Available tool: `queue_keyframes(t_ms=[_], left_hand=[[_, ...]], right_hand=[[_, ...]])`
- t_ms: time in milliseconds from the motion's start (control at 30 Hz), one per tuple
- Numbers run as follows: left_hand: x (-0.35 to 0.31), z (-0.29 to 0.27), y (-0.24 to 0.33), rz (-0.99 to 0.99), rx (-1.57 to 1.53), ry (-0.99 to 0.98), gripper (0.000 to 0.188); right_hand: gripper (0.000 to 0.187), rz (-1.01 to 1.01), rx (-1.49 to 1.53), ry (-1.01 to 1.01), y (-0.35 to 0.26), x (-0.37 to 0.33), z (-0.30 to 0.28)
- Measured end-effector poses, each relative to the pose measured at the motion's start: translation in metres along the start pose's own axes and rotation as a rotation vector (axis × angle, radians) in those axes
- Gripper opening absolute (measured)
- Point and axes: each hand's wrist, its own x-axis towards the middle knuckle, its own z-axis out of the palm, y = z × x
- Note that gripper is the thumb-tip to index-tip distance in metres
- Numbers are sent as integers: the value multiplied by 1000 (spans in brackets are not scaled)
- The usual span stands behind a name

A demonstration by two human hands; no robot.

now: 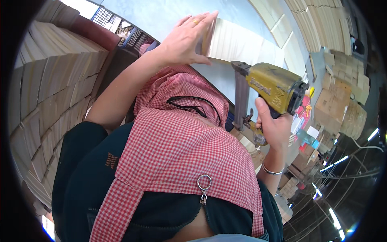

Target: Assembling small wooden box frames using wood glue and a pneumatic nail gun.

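Note:
My left hand (187,38) lies against the near-left end of a row of pale boards (244,42) on the worktable. Its fingers are stretched out along that end, with the thumb spread toward me. My right hand (276,127) is wrapped round the handle of a yellow and black nail gun (274,86). The tool is held upright, its dark nose and magazine beside the near edge of the boards. Whether the nose touches them I cannot tell.
Tall stacks of boards (52,64) rise at my left. A dark blue crate (135,38) stands beside the blue-grey table (238,16). More boards (322,24) lie at the far right, near cardboard boxes (332,97) and a clear bottle (308,139).

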Motion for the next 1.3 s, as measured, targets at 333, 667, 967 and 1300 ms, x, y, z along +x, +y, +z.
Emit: queue_keyframes(t_ms=[333,667,967,1300], left_hand=[[17,-3,27,-46,35,-43,129],[14,-1,24,-47,31,-1,127],[5,-1,19,-96,7,-28,127],[0,-1,15,-74,21,9,122]], right_hand=[[37,-60,20,-122,-21,2,-5],[37,115,22,-20,-22,-14,16],[37,-24,-24,-52,-35,3,20],[32,-113,-135,-53,-45,30,30]])
